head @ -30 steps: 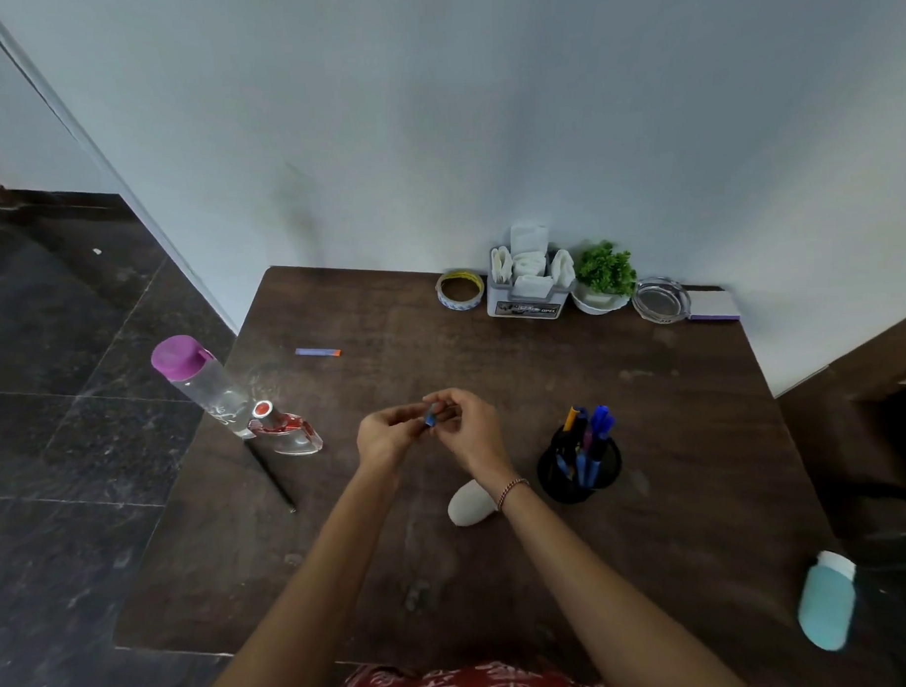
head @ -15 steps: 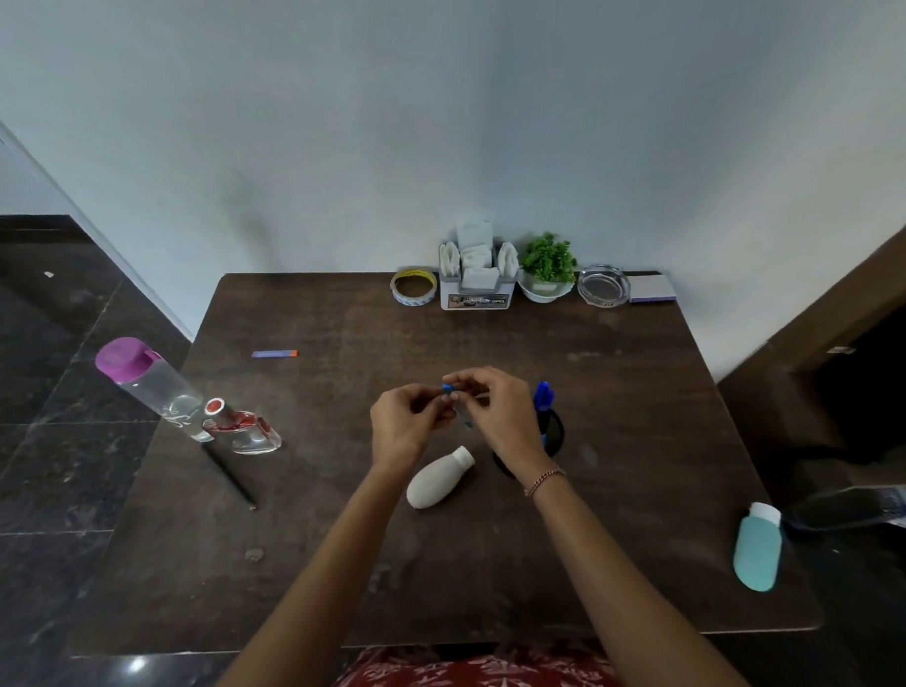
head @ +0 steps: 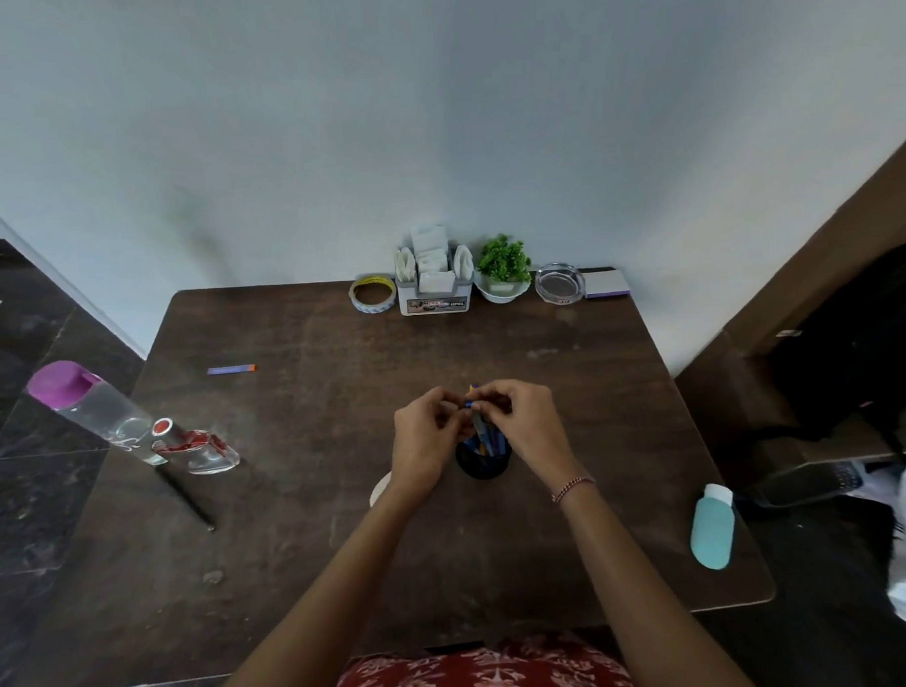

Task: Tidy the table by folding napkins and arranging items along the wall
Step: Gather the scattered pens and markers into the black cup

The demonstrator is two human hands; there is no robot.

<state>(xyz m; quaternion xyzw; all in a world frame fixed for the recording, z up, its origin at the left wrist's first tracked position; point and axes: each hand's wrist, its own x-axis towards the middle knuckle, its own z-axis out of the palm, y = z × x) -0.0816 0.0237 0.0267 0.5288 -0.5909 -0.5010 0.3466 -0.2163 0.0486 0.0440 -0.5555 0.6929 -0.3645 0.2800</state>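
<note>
Pinching slim blue pen (head: 478, 420) between left hand (head: 423, 442), right hand (head: 528, 423), above round black holder (head: 483, 466).

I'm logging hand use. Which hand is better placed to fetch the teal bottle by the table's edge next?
Right. The teal bottle lies on the right hand side, near that forearm; the left hand would have to cross over the pen holder. Both pinch a pen.

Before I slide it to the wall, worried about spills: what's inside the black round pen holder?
Inside the holder stand blue pens; left hand and right hand partly cover them; its bottom is hidden.
</note>
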